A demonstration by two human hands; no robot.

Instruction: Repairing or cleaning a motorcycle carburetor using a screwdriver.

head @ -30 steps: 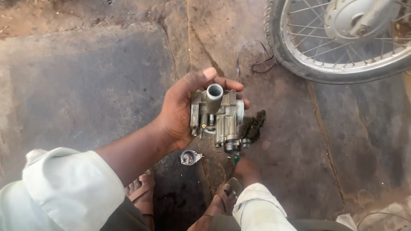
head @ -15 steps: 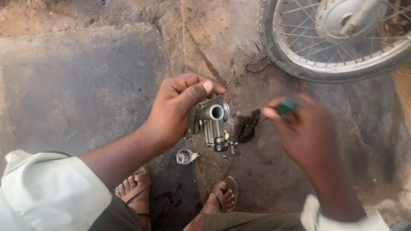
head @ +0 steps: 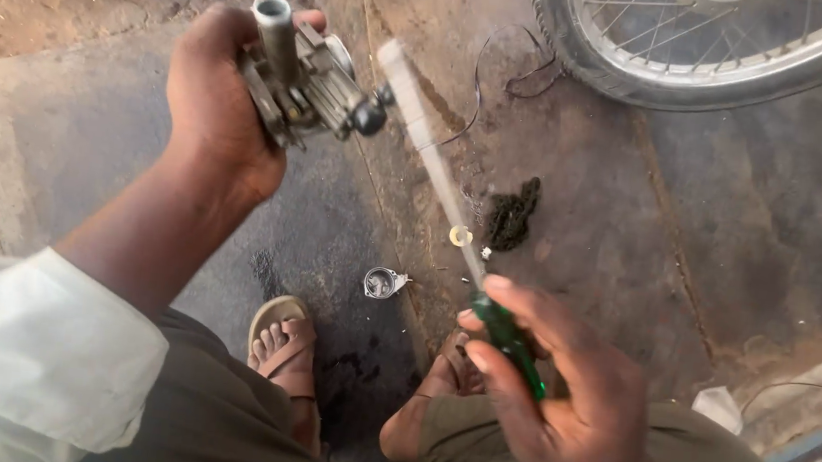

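1. While the person crouches over the oil-stained concrete floor (head: 90, 120), the right hand (head: 566, 397) sits nearest the camera, fingers wrapped round the translucent green handle of a long screwdriver (head: 453, 210) with a pale metal shaft.
2. The shaft runs up and away from that hand; it is blurred, and its tip lies just beside the black knob on the part held above.
3. The left hand (head: 213, 91) is raised higher, closed tight on a grey cast-metal carburettor (head: 300, 75), which hangs in the air well above the ground.
4. To do this step well, in my judgement, the left hand should brace the body steady and the blade should seat square before any turn, since a slanted tip could slip off.
5. The carburettor looks grimy and dull, with a round open pipe at its upper end and a dark rounded knob on the side facing the tool.
6. On the floor beyond the sandalled feet lie a small shiny metal cup (head: 381, 281), a pale round washer (head: 460, 236) and a crumpled black rag (head: 513, 214).
7. Farthest off stands a spoked motorcycle wheel (head: 710, 44).
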